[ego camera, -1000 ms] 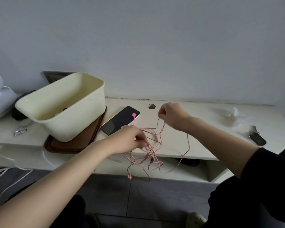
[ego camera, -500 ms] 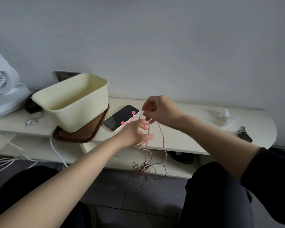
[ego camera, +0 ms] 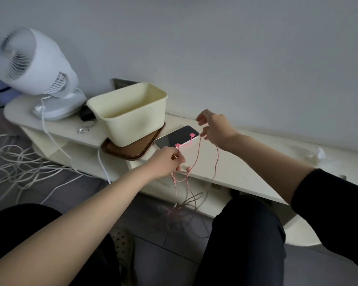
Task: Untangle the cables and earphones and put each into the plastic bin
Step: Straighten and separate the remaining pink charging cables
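Pink earphones (ego camera: 191, 168) hang in thin loops between my two hands, and their tangled lower part (ego camera: 180, 211) dangles below the shelf's front edge. My left hand (ego camera: 165, 163) pinches a strand near a pink earbud (ego camera: 177, 145). My right hand (ego camera: 214, 130) holds another strand higher up, with its fingers curled. A second pink earbud (ego camera: 191, 135) lies over a black phone (ego camera: 177, 136). The cream plastic bin (ego camera: 130, 114) stands on a brown tray (ego camera: 130, 153), left of both hands. What lies inside the bin is hidden.
A white fan (ego camera: 33, 67) stands on the shelf's left end (ego camera: 56, 129), with a small metal object (ego camera: 84, 129) near it. Loose white cables (ego camera: 19, 168) sprawl on the floor at left. Crumpled clear plastic (ego camera: 318, 155) lies at the far right. My knees are below.
My view has swung so the fan shows at left. My hands have drawn apart, the right lifting a strand away. The earphones hang longer and less bunched.
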The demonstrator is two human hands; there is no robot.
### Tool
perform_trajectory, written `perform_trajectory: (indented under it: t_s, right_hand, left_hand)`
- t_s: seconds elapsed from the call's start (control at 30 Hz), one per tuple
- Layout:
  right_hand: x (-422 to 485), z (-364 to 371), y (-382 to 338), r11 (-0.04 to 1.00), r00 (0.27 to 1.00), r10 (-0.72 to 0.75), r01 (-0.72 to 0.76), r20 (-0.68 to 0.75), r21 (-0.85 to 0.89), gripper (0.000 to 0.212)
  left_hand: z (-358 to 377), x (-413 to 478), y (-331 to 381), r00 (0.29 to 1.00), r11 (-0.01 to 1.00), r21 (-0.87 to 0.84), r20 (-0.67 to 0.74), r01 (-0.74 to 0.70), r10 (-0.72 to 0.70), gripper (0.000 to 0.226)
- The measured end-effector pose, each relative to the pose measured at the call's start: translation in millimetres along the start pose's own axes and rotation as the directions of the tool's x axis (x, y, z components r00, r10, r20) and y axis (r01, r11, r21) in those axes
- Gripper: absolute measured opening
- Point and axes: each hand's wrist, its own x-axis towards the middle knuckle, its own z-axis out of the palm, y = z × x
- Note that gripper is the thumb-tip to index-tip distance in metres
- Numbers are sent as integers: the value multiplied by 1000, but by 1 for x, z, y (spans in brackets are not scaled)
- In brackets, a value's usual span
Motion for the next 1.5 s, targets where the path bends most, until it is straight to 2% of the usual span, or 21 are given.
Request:
perform_trajectory:
  t_s: [0.1, 0.17, 0.27, 0.33, 0.4, 0.47, 0.57, 0.7, 0.77, 0.83, 0.93, 1.0, 1.07, 1.13, 1.2, 1.27, 1.33, 1.4, 1.5]
  right_hand:
    - [-3, 9, -9, 999, 999, -27, 28, 33, -23, 39]
    - [-6, 12, -17, 998, 995, -67, 66, 78, 8, 37]
    - [-13, 18, -32, 989, 983, -127, 115, 133, 96, 35]
    - [-14, 21, -39, 986, 977, -152, 138, 148, 98, 40]
    - [-13, 22, -41, 988, 978, -148, 141, 144, 61, 42]
    - [-12, 19, -39, 994, 992, -100, 96, 80, 52, 38]
    - [-14, 9, -28, 1000, 999, -8, 7, -43, -18, 29]
    - [-33, -6, -11, 978, 992, 124, -123, -5, -169, 13]
    - [-46, -12, 0, 951, 977, 214, -202, 27, -234, 18]
    - [-60, -14, 13, 927, 949, 315, -303, 22, -220, 26]
    - [-84, -13, 33, 883, 893, 450, -442, 22, -157, 32]
    - [-101, -10, 44, 846, 848, 529, -524, 29, -100, 32]
    - [-111, -8, 50, 815, 814, 580, -580, -27, 7, 28]
    - [-111, -6, 46, 826, 811, 563, -555, -159, 96, 21]
    - [-105, -6, 30, 876, 844, 481, -474, -236, 90, 15]
    - [-98, -3, 6, 921, 908, 390, -388, -152, 47, 18]
    - [-95, 6, -13, 952, 952, 306, -307, -17, -8, 28]
    - [-93, 17, -23, 967, 965, 256, -256, 61, -14, 35]
    - [-97, 32, -28, 972, 970, 216, -224, 108, 72, 31]
  left_hand:
    - [-10, 0, -8, 988, 993, 91, -138, 80, -67, 15]
    - [-14, 2, -11, 976, 995, 16, -198, 95, -90, 19]
    - [-17, 7, -7, 994, 993, -115, -104, 6, -18, 35]
    - [-16, 8, -5, 997, 978, -197, -17, -72, 70, 21]
    - [-13, 7, -4, 996, 940, -334, 25, -77, 90, 12]
    - [-13, 7, -11, 997, 937, -347, 53, -39, 61, 22]
    - [-15, 10, -23, 991, 963, -270, 127, -16, 52, 26]
    - [-25, 12, -26, 993, 957, -288, 107, -24, 58, 26]
    - [-30, 15, -22, 992, 958, -272, 59, -88, 108, 28]
    - [-34, 20, -17, 987, 957, -244, 7, -155, 162, 28]
    - [-39, 32, -13, 982, 937, -294, -51, -191, 184, 27]
    - [-41, 36, -11, 978, 937, -280, -45, -208, 204, 25]
    - [-39, 34, -6, 966, 937, -241, 3, -251, 260, 23]
    - [-34, 30, 2, 942, 929, -223, 89, -297, 322, 21]
    - [-24, 32, 10, 906, 906, -242, 165, -347, 391, 20]
    - [-16, 29, 22, 894, 895, -273, 183, -354, 409, 20]
    - [-12, 23, 36, 892, 868, -330, 134, -371, 432, 23]
    - [-13, 15, 48, 901, 844, -380, 61, -377, 430, 25]
    - [-19, 8, 53, 911, 806, -465, -2, -366, 413, 26]
